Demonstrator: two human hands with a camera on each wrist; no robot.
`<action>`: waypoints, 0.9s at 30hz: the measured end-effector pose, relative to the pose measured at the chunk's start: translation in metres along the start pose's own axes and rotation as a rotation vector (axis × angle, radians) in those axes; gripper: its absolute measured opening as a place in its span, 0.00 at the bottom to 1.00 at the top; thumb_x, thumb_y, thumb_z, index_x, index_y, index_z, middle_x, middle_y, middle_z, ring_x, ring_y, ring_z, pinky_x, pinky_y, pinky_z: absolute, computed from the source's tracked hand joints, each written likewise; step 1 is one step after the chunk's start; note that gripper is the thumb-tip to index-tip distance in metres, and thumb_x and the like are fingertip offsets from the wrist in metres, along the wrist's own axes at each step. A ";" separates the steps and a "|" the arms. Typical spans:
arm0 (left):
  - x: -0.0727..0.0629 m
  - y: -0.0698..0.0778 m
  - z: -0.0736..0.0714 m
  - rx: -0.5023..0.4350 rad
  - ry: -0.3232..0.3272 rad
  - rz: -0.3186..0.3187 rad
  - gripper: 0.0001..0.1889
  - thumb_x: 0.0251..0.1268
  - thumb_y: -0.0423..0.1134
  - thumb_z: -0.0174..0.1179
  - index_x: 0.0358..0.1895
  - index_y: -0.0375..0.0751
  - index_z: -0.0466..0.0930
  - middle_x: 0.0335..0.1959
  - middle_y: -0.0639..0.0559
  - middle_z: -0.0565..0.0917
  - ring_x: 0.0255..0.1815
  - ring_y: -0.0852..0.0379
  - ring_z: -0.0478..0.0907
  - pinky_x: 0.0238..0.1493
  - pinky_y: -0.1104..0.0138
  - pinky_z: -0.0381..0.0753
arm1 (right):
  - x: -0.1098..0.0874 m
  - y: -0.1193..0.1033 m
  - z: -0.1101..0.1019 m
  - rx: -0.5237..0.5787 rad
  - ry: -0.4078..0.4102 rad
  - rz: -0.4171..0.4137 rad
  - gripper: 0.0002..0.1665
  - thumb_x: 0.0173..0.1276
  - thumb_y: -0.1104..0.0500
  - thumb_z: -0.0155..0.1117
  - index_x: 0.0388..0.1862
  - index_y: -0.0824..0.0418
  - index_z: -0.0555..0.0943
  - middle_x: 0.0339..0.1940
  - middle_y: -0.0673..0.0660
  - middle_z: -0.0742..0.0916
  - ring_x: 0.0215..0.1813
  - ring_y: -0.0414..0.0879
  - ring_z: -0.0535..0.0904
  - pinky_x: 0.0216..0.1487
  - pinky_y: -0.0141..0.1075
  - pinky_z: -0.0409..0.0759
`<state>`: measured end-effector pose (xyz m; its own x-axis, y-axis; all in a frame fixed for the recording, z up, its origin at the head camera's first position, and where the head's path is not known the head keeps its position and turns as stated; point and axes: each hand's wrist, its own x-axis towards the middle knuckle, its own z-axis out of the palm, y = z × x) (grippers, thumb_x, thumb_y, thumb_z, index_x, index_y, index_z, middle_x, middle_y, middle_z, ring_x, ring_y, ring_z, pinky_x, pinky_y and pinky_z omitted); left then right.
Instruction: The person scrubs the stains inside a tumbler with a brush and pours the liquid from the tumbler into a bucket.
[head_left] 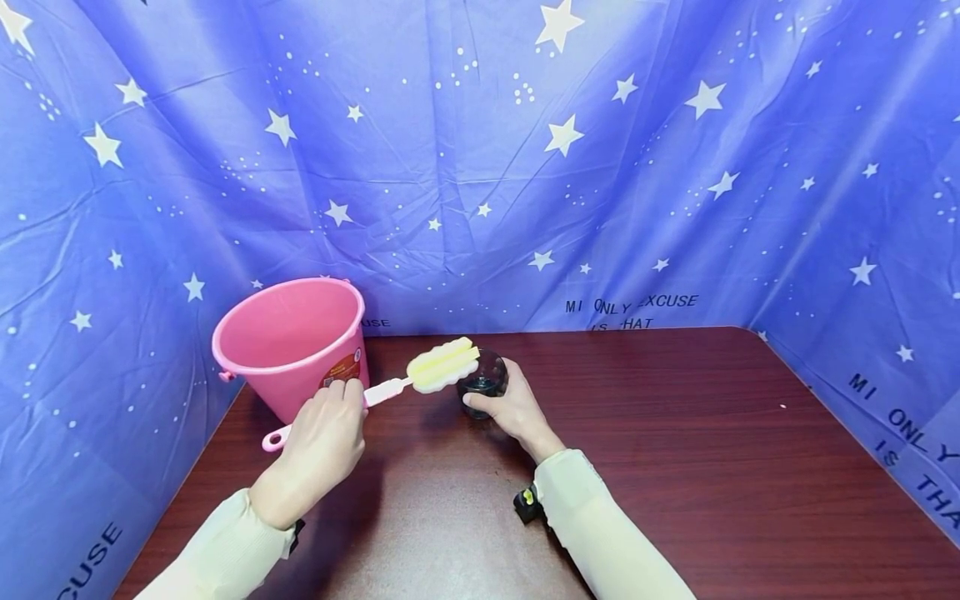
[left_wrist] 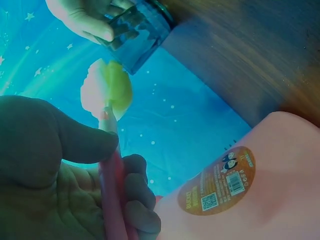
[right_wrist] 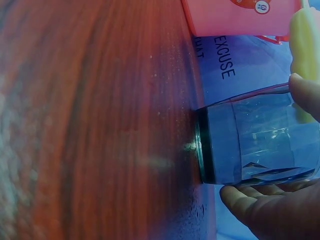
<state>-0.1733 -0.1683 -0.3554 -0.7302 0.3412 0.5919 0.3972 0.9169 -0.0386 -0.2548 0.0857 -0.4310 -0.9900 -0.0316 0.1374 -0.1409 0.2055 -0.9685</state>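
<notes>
My left hand [head_left: 324, 429] grips the handle of a cup brush [head_left: 442, 365]. Its handle is pink and white, and its sponge head is yellow and white. The sponge's tip overlaps the rim of a dark, clear drinking glass [head_left: 487, 379] in the head view. Around that glass curl the fingers and thumb of my right hand [head_left: 523, 412]. The right wrist view shows the glass [right_wrist: 265, 142] mouth up, its thick base right at the tabletop. In the left wrist view, the thumb lies along the brush handle [left_wrist: 112, 190] and the fingers wrap its other side.
A pink bucket [head_left: 262, 379] with an orange label stands at the back left, just behind my left hand. The brown wooden table [head_left: 712, 467] has water drops on it near the glass. Blue star-print cloth [head_left: 465, 167] hangs around the back and sides.
</notes>
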 end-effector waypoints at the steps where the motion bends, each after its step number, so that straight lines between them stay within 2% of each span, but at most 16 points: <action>1: 0.000 0.000 0.000 0.008 0.003 0.004 0.09 0.49 0.26 0.61 0.26 0.32 0.67 0.20 0.42 0.69 0.20 0.40 0.70 0.20 0.53 0.69 | 0.000 0.000 0.000 0.002 -0.002 0.000 0.44 0.49 0.62 0.76 0.64 0.66 0.65 0.59 0.63 0.77 0.58 0.52 0.74 0.60 0.45 0.70; 12: 0.008 0.001 0.002 0.071 0.006 0.043 0.08 0.44 0.26 0.58 0.26 0.33 0.68 0.21 0.42 0.70 0.22 0.39 0.71 0.21 0.54 0.68 | 0.000 0.001 0.000 0.014 -0.003 -0.003 0.44 0.49 0.63 0.76 0.63 0.66 0.65 0.58 0.62 0.78 0.57 0.51 0.75 0.60 0.45 0.70; 17: 0.012 0.001 0.000 0.123 0.031 0.074 0.10 0.40 0.24 0.58 0.25 0.33 0.66 0.20 0.42 0.69 0.21 0.40 0.69 0.21 0.55 0.65 | -0.001 0.001 0.000 0.041 -0.013 -0.020 0.42 0.49 0.64 0.76 0.61 0.65 0.66 0.56 0.60 0.79 0.56 0.51 0.76 0.59 0.44 0.72; 22: 0.018 0.002 -0.001 0.177 0.067 0.086 0.09 0.41 0.24 0.58 0.25 0.33 0.66 0.21 0.41 0.69 0.22 0.40 0.69 0.24 0.56 0.63 | 0.000 0.001 0.001 0.034 -0.008 -0.030 0.41 0.48 0.64 0.76 0.61 0.65 0.66 0.55 0.59 0.79 0.55 0.50 0.76 0.59 0.44 0.71; 27: 0.024 0.003 -0.003 0.227 0.064 0.094 0.08 0.43 0.25 0.57 0.25 0.34 0.66 0.21 0.42 0.69 0.23 0.40 0.69 0.25 0.57 0.63 | 0.001 0.001 0.002 0.024 -0.002 -0.009 0.42 0.48 0.64 0.77 0.61 0.64 0.66 0.55 0.59 0.79 0.56 0.50 0.76 0.60 0.43 0.70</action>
<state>-0.1878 -0.1581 -0.3392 -0.6565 0.4196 0.6268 0.3211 0.9074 -0.2711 -0.2557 0.0844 -0.4326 -0.9888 -0.0351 0.1453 -0.1492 0.1818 -0.9719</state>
